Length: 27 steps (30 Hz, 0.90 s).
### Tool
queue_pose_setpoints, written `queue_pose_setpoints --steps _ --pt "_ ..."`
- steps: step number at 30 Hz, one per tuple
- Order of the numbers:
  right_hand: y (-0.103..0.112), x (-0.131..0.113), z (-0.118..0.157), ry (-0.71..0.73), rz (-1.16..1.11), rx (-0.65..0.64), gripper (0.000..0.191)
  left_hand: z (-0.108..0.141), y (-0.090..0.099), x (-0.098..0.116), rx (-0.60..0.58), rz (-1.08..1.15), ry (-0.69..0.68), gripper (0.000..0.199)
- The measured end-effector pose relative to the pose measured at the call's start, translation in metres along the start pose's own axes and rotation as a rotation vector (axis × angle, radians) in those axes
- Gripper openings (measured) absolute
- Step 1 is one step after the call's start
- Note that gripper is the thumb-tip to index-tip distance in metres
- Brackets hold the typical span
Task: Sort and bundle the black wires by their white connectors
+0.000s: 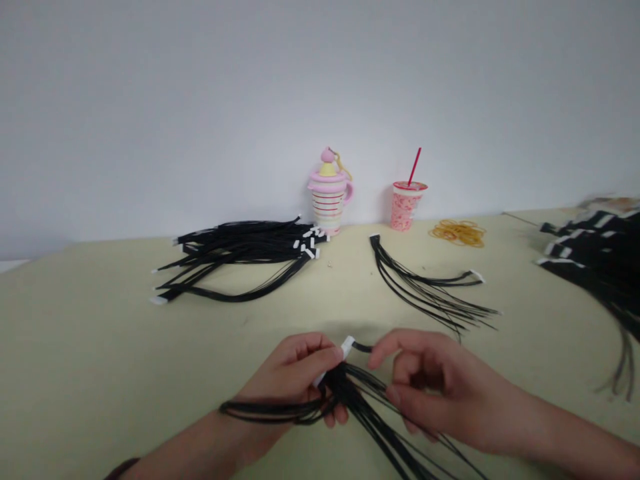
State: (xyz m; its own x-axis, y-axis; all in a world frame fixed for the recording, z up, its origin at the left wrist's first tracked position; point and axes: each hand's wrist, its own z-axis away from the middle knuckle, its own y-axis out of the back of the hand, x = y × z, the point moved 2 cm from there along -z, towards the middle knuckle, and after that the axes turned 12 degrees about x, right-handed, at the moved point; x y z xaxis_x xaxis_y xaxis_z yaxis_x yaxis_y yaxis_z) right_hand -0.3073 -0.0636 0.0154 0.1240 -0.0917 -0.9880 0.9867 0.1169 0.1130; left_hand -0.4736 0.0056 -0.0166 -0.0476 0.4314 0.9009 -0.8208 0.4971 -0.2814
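Observation:
My left hand is closed on a bundle of thin black wires, a wire harness, near its white connectors. Part of the bundle loops back over the left wrist, while the rest fans down to the lower right. Close on the right is my right hand, fingers curled, with a gap between index finger and thumb. Its index fingertip is beside a short black wire coming from the upper connector. Other wires run behind its thumb; whether they are gripped is not visible.
A pile of black wire harnesses lies back left. Another harness rests right of centre, and a larger pile is at far right. By the wall stand a pink-lidded mug and a straw cup, near rubber bands.

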Motion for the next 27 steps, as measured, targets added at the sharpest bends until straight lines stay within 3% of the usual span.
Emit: queue_pose_setpoints --steps 5,8,11,14,17,21,24,27 --pt "0.038 -0.03 0.005 -0.075 -0.37 -0.051 0.013 0.001 -0.001 0.0 -0.016 0.009 0.014 0.025" --pt "0.064 -0.041 0.004 0.002 -0.54 0.018 0.013 -0.001 0.001 0.0 -0.006 0.059 0.01 0.024" --pt "0.086 -0.046 0.002 0.196 -0.532 0.161 0.01 -0.004 0.003 -0.001 0.021 0.1 0.035 0.023" --pt "0.104 -0.048 0.001 0.323 -0.447 0.391 0.012 -0.006 0.004 -0.002 0.038 0.125 0.053 0.022" --pt "0.121 -0.053 0.002 0.345 -0.391 0.594 0.02 -0.007 0.003 -0.002 0.067 0.123 0.069 0.023" --pt "0.142 -0.061 0.006 0.347 -0.475 0.724 0.026 -0.006 0.002 -0.002 0.083 0.101 0.048 0.029" --pt "0.141 -0.06 0.005 0.347 -0.384 0.751 0.025 -0.004 0.004 -0.004 0.091 0.057 0.043 0.031" --pt "0.106 -0.047 -0.003 0.351 -0.162 0.628 0.012 -0.005 0.006 -0.006 0.101 0.051 0.04 0.031"
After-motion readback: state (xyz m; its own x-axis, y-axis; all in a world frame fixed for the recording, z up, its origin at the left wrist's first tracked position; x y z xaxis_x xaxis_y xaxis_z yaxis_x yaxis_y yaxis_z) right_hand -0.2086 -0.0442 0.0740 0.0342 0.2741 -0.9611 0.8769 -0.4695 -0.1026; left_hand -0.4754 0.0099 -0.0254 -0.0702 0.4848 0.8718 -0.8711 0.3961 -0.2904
